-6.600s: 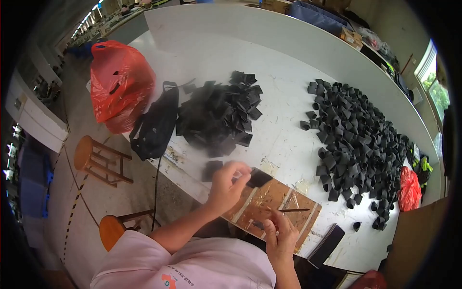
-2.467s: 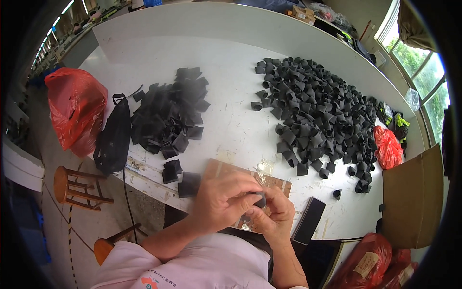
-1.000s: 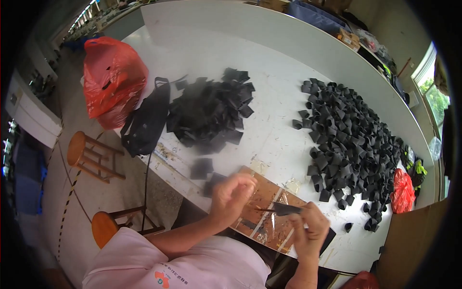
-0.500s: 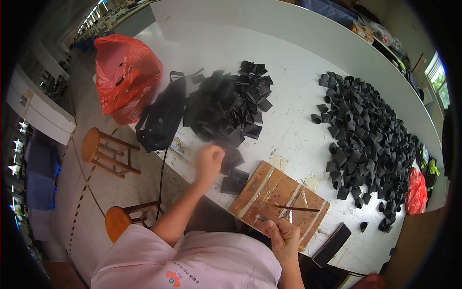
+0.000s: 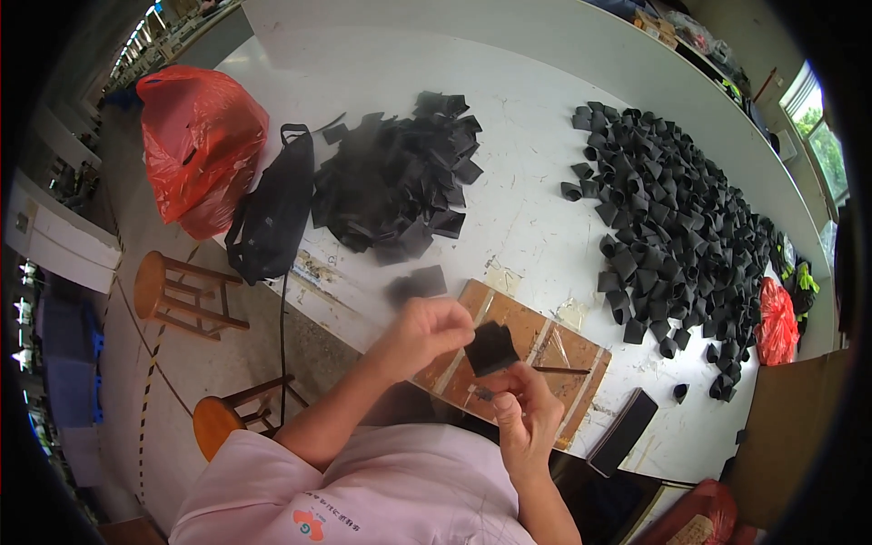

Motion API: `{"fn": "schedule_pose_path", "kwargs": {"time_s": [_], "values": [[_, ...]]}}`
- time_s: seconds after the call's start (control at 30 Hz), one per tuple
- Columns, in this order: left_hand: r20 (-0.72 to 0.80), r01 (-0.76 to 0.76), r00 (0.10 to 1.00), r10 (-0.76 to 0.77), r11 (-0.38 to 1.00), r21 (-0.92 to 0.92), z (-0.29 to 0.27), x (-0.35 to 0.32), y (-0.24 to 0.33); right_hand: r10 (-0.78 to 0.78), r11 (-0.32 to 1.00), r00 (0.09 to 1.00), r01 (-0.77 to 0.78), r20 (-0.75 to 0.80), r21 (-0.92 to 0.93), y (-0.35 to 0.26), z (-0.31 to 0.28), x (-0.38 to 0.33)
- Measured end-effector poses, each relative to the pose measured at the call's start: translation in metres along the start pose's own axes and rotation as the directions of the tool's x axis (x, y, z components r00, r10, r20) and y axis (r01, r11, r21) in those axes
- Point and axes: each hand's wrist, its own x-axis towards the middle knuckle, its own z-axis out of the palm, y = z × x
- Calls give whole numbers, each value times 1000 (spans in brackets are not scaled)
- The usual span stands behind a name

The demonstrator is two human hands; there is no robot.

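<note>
The black flat piece [image 5: 490, 348] is pinched in my left grip [image 5: 427, 331] and right grip [image 5: 525, 413], finished folded pieces [image 5: 677, 227] heaped beyond, unfolded stack [image 5: 400, 186] left waiting on the bench [image 5: 536, 195].

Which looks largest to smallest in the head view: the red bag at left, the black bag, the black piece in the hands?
1. red bag
2. black bag, only slightly smaller
3. black piece, though nearest the camera

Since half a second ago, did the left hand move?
Yes. The left hand came back from the flat black pile to the wooden board, now holding a black piece.
</note>
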Motion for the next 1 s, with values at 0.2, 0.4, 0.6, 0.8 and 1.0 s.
{"fn": "schedule_pose_path", "kwargs": {"time_s": [0.2, 0.4, 0.6, 0.8, 1.0], "values": [[215, -136, 971, 107, 983, 124, 35, -16, 32, 386, 744, 895, -446, 226, 498, 3, -26, -7], [17, -180, 983, 185, 970, -166, 67, -50, -1, 521, 216, 803, -453, 290, 865, -3, -20, -15], [-30, -103, 995, 99, 975, -196, 81, -50, -9, 493, 118, 793, -469, 358, 875, 9, -24, -18], [-76, -226, 966, 247, 950, 216, 71, -42, -3, -61, 977, 932, -18, -357, -213, 17, -25, -22], [-20, -335, 926, 377, 845, 416, 80, -41, 2, -411, 833, 906, 327, -102, -447, -1, -23, -15]]}}
